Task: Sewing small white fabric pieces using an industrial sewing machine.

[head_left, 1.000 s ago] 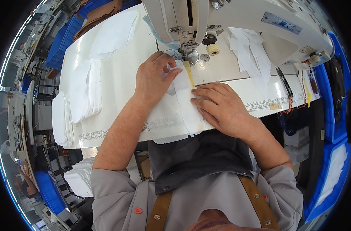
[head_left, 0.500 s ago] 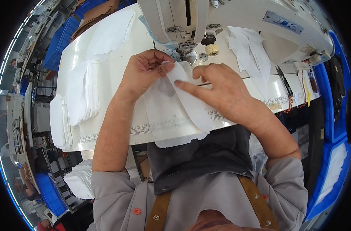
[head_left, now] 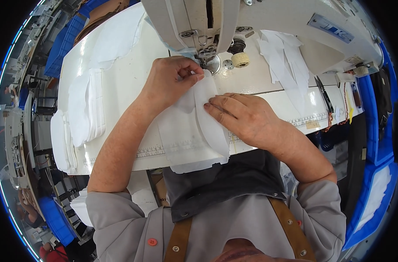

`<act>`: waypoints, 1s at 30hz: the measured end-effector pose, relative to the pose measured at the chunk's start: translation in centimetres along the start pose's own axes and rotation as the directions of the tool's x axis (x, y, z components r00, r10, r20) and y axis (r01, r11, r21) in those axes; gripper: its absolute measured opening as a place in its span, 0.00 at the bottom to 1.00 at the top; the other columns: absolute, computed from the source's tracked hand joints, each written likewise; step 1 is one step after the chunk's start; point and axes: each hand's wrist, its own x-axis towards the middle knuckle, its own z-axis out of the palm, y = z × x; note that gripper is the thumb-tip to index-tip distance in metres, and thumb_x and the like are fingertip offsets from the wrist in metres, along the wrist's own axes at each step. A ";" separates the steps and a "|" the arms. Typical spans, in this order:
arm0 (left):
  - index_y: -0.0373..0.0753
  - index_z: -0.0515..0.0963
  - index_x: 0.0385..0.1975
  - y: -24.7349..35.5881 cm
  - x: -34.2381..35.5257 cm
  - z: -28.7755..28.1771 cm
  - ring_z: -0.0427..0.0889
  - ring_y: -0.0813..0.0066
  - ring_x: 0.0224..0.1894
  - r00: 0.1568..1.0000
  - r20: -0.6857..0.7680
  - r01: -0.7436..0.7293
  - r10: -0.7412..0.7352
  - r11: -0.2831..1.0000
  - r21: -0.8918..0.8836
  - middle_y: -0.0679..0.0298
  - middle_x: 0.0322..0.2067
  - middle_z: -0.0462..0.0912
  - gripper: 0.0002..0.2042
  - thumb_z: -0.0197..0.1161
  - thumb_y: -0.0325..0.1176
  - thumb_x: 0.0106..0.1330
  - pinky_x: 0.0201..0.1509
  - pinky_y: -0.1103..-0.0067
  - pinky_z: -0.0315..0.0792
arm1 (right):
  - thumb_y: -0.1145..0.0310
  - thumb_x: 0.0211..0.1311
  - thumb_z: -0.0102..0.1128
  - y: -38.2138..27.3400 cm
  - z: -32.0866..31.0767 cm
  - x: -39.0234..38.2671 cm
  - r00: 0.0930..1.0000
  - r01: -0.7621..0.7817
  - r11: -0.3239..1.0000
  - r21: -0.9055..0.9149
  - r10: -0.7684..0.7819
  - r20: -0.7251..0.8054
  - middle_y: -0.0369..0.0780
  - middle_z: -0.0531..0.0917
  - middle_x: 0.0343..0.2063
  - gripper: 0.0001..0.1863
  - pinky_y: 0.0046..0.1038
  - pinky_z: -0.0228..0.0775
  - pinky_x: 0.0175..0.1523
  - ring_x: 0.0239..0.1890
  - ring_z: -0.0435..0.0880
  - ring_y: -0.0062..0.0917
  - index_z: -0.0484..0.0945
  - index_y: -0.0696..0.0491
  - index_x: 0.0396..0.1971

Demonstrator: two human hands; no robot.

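A thin, see-through white fabric piece [head_left: 176, 131] lies on the sewing machine table below the needle area, its lower end hanging over the front edge. A longer, denser white strip [head_left: 211, 124] runs down its right side, looking like a folded-over layer. My left hand [head_left: 175, 81] is closed, thumb and fingertips pinching the top of the fabric just in front of the presser foot. My right hand [head_left: 249, 114] rests palm down with fingers stretched out, fingertips touching the right edge of the strip. The sewing machine head [head_left: 190, 26] stands right behind both hands.
Stacks of white fabric pieces [head_left: 87, 105] lie on the left of the table. Loose white strips [head_left: 284, 61] and black scissors [head_left: 324, 94] are on the right. Blue bins [head_left: 373, 196] stand beyond the right side. A printed ruler [head_left: 148, 153] follows the front edge.
My right hand has come down from a lifted, spread pose to rest along the strip. The strip lies flatter and straighter. My left hand keeps its pinch at the top, shifted slightly.
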 end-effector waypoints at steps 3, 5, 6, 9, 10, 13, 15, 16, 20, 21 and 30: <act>0.35 0.88 0.37 -0.6 0.0 0.2 0.72 0.87 0.25 0.998 0.001 0.065 -0.065 0.997 -0.051 0.70 0.24 0.83 0.05 0.72 0.29 0.66 0.28 0.83 0.68 | 0.74 0.51 0.63 -0.1 -0.1 -0.1 1.000 -0.016 1.000 0.003 0.016 0.001 0.43 0.83 0.43 0.18 0.28 0.84 0.42 0.41 0.88 0.31 0.82 0.62 0.44; 0.36 0.88 0.37 -0.2 0.2 0.5 0.72 0.88 0.24 0.996 0.002 0.093 -0.093 0.995 -0.029 0.71 0.22 0.83 0.05 0.73 0.29 0.65 0.28 0.83 0.67 | 0.74 0.51 0.63 -0.2 -0.3 -0.2 0.999 -0.033 0.999 0.005 0.033 0.000 0.43 0.83 0.42 0.18 0.28 0.84 0.41 0.40 0.88 0.31 0.82 0.62 0.44; 0.36 0.88 0.37 -0.1 0.2 0.7 0.72 0.88 0.24 0.993 -0.001 0.118 -0.118 0.993 -0.004 0.71 0.21 0.82 0.05 0.73 0.29 0.65 0.28 0.83 0.67 | 0.74 0.51 0.63 -0.2 -0.3 -0.3 0.999 -0.047 0.999 0.006 0.047 -0.003 0.43 0.84 0.41 0.18 0.28 0.84 0.41 0.39 0.88 0.31 0.82 0.62 0.43; 0.36 0.88 0.36 -0.3 0.2 0.6 0.71 0.88 0.23 0.992 -0.004 0.125 -0.125 0.992 0.003 0.72 0.20 0.81 0.05 0.74 0.30 0.64 0.28 0.83 0.66 | 0.74 0.50 0.64 -0.2 -0.2 -0.2 0.999 -0.041 0.999 -0.012 0.041 -0.019 0.43 0.84 0.40 0.16 0.28 0.85 0.43 0.38 0.89 0.31 0.82 0.62 0.41; 0.36 0.88 0.36 -0.3 0.2 0.7 0.71 0.88 0.23 0.992 -0.002 0.125 -0.125 0.992 0.001 0.72 0.20 0.81 0.05 0.74 0.30 0.64 0.28 0.83 0.66 | 0.74 0.50 0.64 -0.2 -0.2 -0.2 0.999 -0.043 0.999 -0.012 0.043 -0.018 0.43 0.84 0.40 0.16 0.28 0.85 0.43 0.38 0.89 0.31 0.82 0.62 0.41; 0.36 0.89 0.35 0.1 0.3 0.9 0.71 0.87 0.23 0.993 -0.024 0.119 -0.119 0.993 0.021 0.72 0.19 0.81 0.06 0.74 0.30 0.63 0.28 0.83 0.67 | 0.74 0.49 0.64 -0.2 -0.2 -0.1 0.999 -0.025 0.999 -0.025 0.025 -0.037 0.44 0.86 0.39 0.15 0.29 0.85 0.44 0.38 0.89 0.31 0.83 0.62 0.39; 0.36 0.89 0.34 0.4 0.3 0.8 0.71 0.87 0.23 0.989 -0.024 0.144 -0.143 0.988 0.052 0.72 0.19 0.81 0.06 0.75 0.32 0.63 0.28 0.82 0.67 | 0.73 0.49 0.65 -0.2 -0.3 -0.2 0.999 -0.039 0.999 -0.015 0.038 -0.029 0.44 0.86 0.39 0.15 0.30 0.85 0.46 0.39 0.89 0.31 0.84 0.62 0.38; 0.36 0.89 0.34 0.3 0.3 0.9 0.71 0.87 0.23 0.989 -0.025 0.144 -0.143 0.988 0.052 0.72 0.19 0.81 0.06 0.75 0.32 0.63 0.28 0.82 0.67 | 0.73 0.49 0.65 -0.2 -0.2 -0.1 0.999 -0.038 0.999 -0.015 0.038 -0.030 0.44 0.86 0.39 0.15 0.30 0.85 0.46 0.39 0.89 0.31 0.84 0.62 0.38; 0.37 0.89 0.34 0.4 0.3 1.1 0.72 0.87 0.22 0.985 -0.043 0.168 -0.166 0.984 0.055 0.72 0.19 0.80 0.07 0.74 0.32 0.63 0.28 0.82 0.67 | 0.73 0.49 0.64 -0.2 -0.1 -0.2 0.998 -0.045 0.999 -0.021 0.044 -0.040 0.43 0.86 0.38 0.15 0.31 0.85 0.45 0.38 0.89 0.31 0.84 0.62 0.38; 0.37 0.89 0.34 0.5 0.3 1.1 0.72 0.87 0.22 0.983 -0.047 0.179 -0.176 0.982 0.055 0.72 0.19 0.80 0.06 0.74 0.32 0.63 0.28 0.82 0.68 | 0.73 0.49 0.64 -0.2 -0.1 -0.2 0.998 -0.049 0.999 -0.015 0.049 -0.038 0.43 0.86 0.38 0.15 0.31 0.84 0.45 0.38 0.89 0.31 0.84 0.62 0.39; 0.37 0.88 0.34 -0.2 0.0 1.7 0.73 0.86 0.21 0.989 -0.123 0.094 -0.087 0.994 0.048 0.69 0.25 0.84 0.06 0.76 0.30 0.61 0.27 0.81 0.69 | 0.72 0.49 0.63 -0.3 -0.3 -0.3 0.996 -0.081 0.997 -0.021 0.081 0.035 0.40 0.86 0.40 0.14 0.27 0.80 0.41 0.43 0.87 0.30 0.85 0.59 0.38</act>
